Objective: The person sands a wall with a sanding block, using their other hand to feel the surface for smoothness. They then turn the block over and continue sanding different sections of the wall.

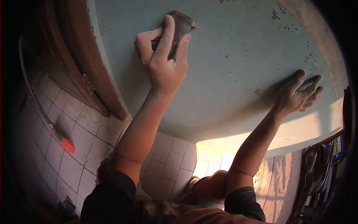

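Honestly, the sanding pad (pixel 181 23) looks thin, light and floppy, so my left hand (pixel 164 69) clamps its lower half against the wall (pixel 231 44), my right hand (pixel 298 95) spread flat.

Both arms stretch forward, left hand (pixel 164 63) gripping with curled fingers, right hand (pixel 298 95) flat and splayed.

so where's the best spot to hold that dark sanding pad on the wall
Its flat back, from below, as the left hand does: the sanding pad lies flat against the wall, so spread fingers pressing along its length probably hold better than pinching thin edges.
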The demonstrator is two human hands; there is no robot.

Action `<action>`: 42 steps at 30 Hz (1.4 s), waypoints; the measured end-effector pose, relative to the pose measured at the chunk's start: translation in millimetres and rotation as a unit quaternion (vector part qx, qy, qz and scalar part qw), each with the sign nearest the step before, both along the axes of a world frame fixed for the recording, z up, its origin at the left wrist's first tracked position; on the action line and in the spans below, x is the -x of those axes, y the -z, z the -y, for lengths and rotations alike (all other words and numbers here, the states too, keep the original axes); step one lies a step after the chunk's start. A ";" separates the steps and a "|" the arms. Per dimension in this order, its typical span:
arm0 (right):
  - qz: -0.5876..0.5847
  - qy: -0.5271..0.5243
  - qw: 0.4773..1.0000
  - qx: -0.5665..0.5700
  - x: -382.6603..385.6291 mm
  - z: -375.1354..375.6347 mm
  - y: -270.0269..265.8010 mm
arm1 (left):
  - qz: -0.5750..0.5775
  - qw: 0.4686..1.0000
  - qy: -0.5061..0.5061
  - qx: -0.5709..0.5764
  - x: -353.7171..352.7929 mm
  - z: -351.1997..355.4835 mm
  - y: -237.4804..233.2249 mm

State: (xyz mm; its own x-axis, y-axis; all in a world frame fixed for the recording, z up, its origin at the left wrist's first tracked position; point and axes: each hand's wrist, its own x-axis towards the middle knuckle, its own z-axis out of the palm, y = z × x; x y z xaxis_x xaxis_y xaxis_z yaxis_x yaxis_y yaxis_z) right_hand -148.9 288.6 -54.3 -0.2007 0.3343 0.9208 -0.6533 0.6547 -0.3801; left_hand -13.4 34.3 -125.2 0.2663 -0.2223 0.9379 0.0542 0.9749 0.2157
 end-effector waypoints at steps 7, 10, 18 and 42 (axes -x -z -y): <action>-0.037 0.013 0.999 0.018 -2.8 18.1 6.7 | 0.081 0.990 0.051 0.099 48.1 -109.6 33.9; -0.060 -0.017 0.998 0.014 0.6 8.5 2.9 | 0.119 0.970 0.025 0.210 30.0 -71.4 5.9; -0.066 -0.063 0.996 0.021 -8.9 18.5 1.6 | 0.057 0.990 0.032 0.123 40.5 -84.8 -27.9; -0.112 -0.057 0.992 -0.030 -19.9 57.5 7.5 | 0.018 0.997 0.019 -0.075 12.8 -53.8 72.1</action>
